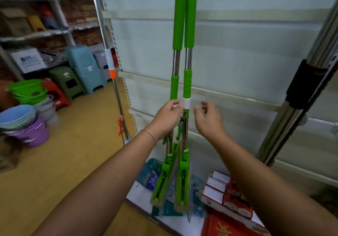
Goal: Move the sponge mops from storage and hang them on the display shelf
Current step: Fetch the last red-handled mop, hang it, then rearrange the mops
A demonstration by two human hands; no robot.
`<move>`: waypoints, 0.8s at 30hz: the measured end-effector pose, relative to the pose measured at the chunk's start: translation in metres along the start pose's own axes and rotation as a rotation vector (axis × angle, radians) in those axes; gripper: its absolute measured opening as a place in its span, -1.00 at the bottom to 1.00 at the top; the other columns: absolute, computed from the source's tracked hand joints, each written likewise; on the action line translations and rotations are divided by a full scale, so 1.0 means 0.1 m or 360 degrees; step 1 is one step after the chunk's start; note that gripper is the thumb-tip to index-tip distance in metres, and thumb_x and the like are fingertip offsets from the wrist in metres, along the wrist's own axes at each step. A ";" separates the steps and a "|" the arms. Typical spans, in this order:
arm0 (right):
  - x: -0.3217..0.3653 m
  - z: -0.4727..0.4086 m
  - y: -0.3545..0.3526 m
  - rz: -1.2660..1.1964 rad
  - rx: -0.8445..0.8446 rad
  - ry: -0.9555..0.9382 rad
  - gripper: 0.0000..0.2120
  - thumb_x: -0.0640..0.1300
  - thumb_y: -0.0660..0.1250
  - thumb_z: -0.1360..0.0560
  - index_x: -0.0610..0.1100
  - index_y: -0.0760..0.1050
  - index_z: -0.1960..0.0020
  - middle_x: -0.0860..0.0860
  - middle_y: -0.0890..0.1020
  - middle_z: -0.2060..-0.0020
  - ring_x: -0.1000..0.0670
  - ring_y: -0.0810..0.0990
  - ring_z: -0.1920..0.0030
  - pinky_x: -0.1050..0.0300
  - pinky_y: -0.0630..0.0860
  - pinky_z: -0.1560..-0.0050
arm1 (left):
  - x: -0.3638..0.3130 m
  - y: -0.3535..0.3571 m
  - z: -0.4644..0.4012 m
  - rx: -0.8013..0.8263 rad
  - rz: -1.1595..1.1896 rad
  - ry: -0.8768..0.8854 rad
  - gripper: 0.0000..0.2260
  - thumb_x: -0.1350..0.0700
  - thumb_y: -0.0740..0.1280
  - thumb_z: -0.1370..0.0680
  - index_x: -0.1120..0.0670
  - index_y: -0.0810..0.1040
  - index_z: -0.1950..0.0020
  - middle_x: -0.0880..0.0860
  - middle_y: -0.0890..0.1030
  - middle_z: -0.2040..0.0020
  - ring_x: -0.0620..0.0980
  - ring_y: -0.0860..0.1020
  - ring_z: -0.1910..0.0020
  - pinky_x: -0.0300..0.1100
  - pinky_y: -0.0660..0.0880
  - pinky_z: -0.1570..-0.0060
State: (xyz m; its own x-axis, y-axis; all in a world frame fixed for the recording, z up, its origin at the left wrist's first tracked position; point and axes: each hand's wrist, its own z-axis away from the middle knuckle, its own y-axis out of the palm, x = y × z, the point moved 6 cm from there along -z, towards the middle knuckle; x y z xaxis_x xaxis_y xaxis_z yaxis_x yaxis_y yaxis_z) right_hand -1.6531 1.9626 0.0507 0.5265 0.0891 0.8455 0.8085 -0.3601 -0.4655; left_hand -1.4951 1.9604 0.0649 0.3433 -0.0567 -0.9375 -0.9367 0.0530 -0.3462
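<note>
With my left hand pinching the two green sponge mops and right hand loose at 3 o'clock, I'd steady them gently so they hang straight.

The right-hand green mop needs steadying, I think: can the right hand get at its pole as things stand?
Probably yes. The right hand hovers open just beside the right-hand green mop, level with its white collar, and nothing stands between them.
</note>
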 end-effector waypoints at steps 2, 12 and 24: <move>0.04 -0.05 0.19 0.0015 0.0009 0.0011 -0.57 -0.02 0.25 -0.61 -0.25 0.42 -0.38 -0.21 0.54 -0.28 -0.15 0.51 -0.30 -0.01 0.40 -0.32 | 0.09 -0.16 -0.10 0.0005 -0.0005 -0.0005 -0.63 -0.05 0.20 -0.64 0.00 0.39 -0.42 0.09 0.53 -0.27 0.03 0.52 -0.20 0.01 0.47 -0.26; -0.23 -0.16 0.95 0.0145 -0.0134 0.0399 -0.45 0.06 0.35 -0.55 -0.20 0.36 -0.42 -0.19 0.54 -0.31 -0.18 0.52 -0.29 -0.07 0.46 -0.27 | 0.67 -0.75 -0.82 0.0182 -0.0037 -0.0041 -0.61 0.05 0.23 -0.61 0.05 0.37 -0.45 0.03 0.52 -0.06 -0.13 0.50 0.16 -0.28 0.38 0.17; -0.61 -0.31 1.12 0.0248 -0.0202 0.0649 -0.21 0.19 0.42 -0.46 -0.17 0.23 -0.52 -0.18 0.44 -0.41 -0.18 0.44 -0.39 -0.12 0.43 -0.35 | 0.82 -0.10 -1.37 0.0447 -0.0056 0.0014 -0.53 0.10 0.35 -0.54 0.02 0.31 -0.42 0.05 0.54 -0.22 0.09 0.54 -0.18 0.02 0.47 -0.25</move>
State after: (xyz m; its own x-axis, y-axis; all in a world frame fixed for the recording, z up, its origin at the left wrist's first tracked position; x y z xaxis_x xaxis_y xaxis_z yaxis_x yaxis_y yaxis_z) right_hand -1.6025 1.8878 -0.0446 0.4722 -0.3391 0.8137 0.6758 -0.4535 -0.5811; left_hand -1.4673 1.8192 -0.0040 0.3735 -0.0721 -0.9248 -0.8678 0.3251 -0.3759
